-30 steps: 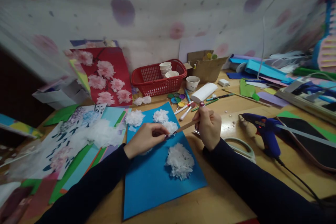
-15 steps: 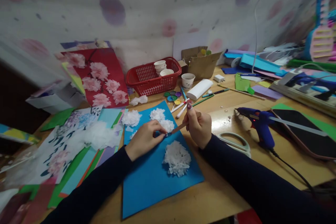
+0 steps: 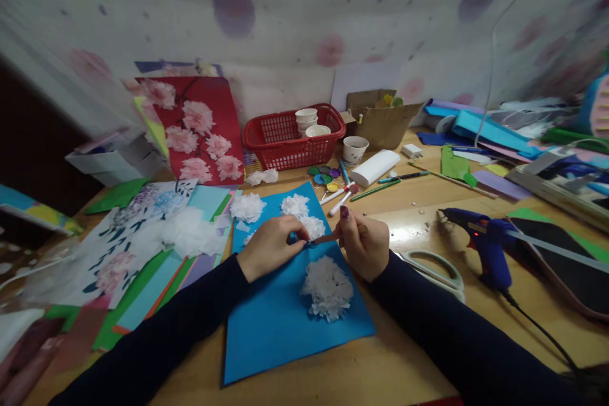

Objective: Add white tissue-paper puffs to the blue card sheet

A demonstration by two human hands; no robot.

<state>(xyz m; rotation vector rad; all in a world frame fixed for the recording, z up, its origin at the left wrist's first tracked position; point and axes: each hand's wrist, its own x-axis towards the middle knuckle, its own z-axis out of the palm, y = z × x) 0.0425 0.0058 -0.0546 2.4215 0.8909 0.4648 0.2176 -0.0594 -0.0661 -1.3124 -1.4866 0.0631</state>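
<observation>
A blue sheet [image 3: 276, 342] lies in front of me with white crumpled-paper flowers on it. One large white flower [image 3: 328, 288] sits low on the right side, and smaller ones [image 3: 295, 205] are grouped near the top. My right hand [image 3: 365, 246] is closed around a thin brown strip [image 3: 326, 238], its thumb on top, over the sheet's right edge. The strip's far end meets the pinched fingertips of my left hand [image 3: 275, 246], just below a small white flower. My left hand rests over the sheet and partly hides another flower.
On the right are a blue glue gun [image 3: 480, 241], pale-handled scissors [image 3: 440, 273] and a phone [image 3: 561, 260]. Behind stand a red basket [image 3: 290, 155] with paper cups and a cardboard box [image 3: 385, 124]. Coloured papers and white tissue [image 3: 190, 231] cover the left. Pens lie beyond the sheet.
The view has turned left, so everything sits further right. My right hand is slightly lower and the brown strip lies flatter. My left hand keeps its place on the sheet.
</observation>
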